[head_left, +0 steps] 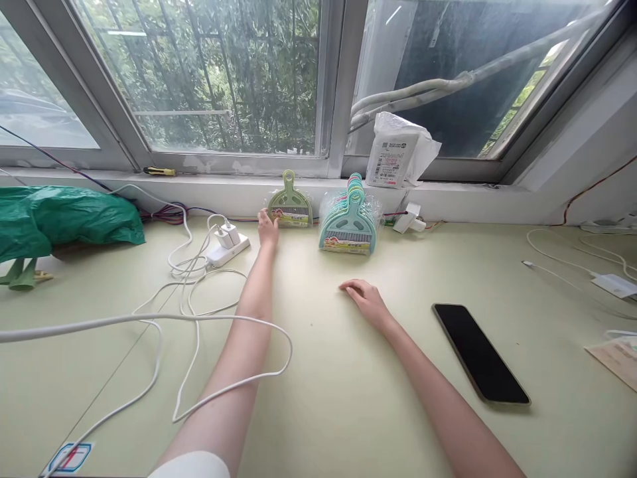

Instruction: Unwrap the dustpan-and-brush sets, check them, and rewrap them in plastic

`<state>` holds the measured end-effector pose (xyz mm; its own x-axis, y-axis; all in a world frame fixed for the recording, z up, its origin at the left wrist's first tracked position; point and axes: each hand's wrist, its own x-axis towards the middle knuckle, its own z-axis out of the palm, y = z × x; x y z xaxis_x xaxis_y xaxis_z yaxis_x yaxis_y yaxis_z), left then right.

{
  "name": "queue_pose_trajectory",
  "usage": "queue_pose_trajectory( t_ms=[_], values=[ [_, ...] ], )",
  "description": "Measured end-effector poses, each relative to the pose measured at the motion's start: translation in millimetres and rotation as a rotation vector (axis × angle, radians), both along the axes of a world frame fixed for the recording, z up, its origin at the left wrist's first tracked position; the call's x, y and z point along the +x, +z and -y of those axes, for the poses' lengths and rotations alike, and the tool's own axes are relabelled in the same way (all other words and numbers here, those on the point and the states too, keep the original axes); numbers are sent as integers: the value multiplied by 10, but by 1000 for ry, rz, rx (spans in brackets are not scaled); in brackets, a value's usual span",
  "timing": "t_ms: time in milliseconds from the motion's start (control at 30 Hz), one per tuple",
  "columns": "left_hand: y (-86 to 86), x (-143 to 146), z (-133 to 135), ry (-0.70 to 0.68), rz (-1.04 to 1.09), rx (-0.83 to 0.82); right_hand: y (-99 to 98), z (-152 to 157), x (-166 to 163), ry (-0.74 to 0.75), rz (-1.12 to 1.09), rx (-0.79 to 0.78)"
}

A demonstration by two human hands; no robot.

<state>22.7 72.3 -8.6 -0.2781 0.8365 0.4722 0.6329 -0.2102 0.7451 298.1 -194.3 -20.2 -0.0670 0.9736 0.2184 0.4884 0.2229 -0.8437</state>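
A green mini dustpan-and-brush set (290, 200) in clear plastic wrap stands upright against the wall below the window. My left hand (269, 229) reaches far forward and grips its left edge, with the thumb in front. To the right of it stands a row of similar dustpan-and-brush sets (348, 222), the front one turquoise, with pink and other green ones behind. My right hand (367, 302) rests on the table in front of that row, touching none of it. Its fingers are loosely stretched to the left and hold nothing.
White cables and a power strip (233, 251) lie on the left, one cable crossing my left forearm. A green plastic bag (70, 222) sits at far left. A black phone (480, 355) lies at right. A wrapped white box (398, 153) and a screwdriver (160, 171) are on the sill.
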Motion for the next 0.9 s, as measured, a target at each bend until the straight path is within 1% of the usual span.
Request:
queue_pose_trajectory(
  t_ms=[133, 200, 233, 267, 333, 400, 467, 600, 700, 800, 900],
  values=[
    [-33, 116, 178, -101, -17, 137, -23, -9, 11, 3, -6, 10],
    [-15, 244, 271, -148, -46, 211, -31, -12, 15, 6, -10, 8],
    [0, 326, 320, -182, -51, 221, -36, -14, 18, 6, -13, 9],
    [17, 418, 371, -230, -44, 211, -42, -17, 21, 5, -16, 13],
    [54, 616, 484, -375, -17, 158, -60, -26, 28, 4, -19, 26],
    [88, 804, 609, -501, -20, 64, -81, -39, 36, 6, -17, 38],
    [117, 950, 731, -516, -27, 10, -98, -52, 42, 10, -15, 44],
    [161, 1085, 893, -441, -18, 25, -102, -66, 48, 19, -9, 41],
    [174, 1109, 933, -511, 28, 42, -88, -64, 49, 20, -3, 36],
    [174, 1123, 981, -613, 133, -11, -85, -62, 49, 22, 4, 34],
    [172, 1126, 1088, -619, 214, -77, -103, -72, 54, 29, -4, 39]
  ],
)
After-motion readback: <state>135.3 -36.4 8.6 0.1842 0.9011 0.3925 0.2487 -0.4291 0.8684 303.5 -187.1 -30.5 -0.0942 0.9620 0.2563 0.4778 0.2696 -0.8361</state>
